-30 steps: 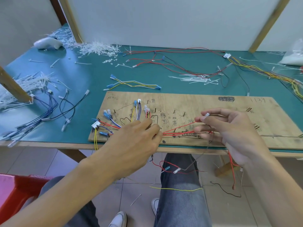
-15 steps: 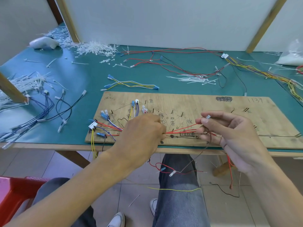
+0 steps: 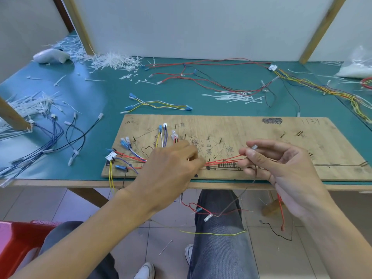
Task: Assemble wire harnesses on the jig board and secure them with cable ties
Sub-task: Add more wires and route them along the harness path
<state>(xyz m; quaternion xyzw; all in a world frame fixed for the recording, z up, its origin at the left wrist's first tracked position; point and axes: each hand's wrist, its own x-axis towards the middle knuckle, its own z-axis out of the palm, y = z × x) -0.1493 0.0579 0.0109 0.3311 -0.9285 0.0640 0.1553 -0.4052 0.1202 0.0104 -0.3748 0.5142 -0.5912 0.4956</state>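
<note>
Plywood made up the jig board (image 3: 251,129), which lay along the near edge of the green-matted desk (image 3: 96,91). The left hand (image 3: 171,168) lay palm down over the board's left half, fingers curled toward the red wires (image 3: 223,161). Its grip seemed closed on them, though the back of the hand hid the fingertips. The right hand (image 3: 285,170) hovered over the board's middle, palm turned left. Its grip was a thumb-and-forefinger pinch on a clear-tipped wire (image 3: 254,147), with the lower fingers curled beside the red strands. A pencilled number (image 3: 310,121) beginning 113 sat at the board's far right, beside a black scribbled block (image 3: 271,121). The red wires ran taut between both hands, low over the board's near edge, past black pegs (image 3: 209,137). Blue terminals (image 3: 124,142) and a white connector (image 3: 111,157) fanned out at the board's left end.
</note>
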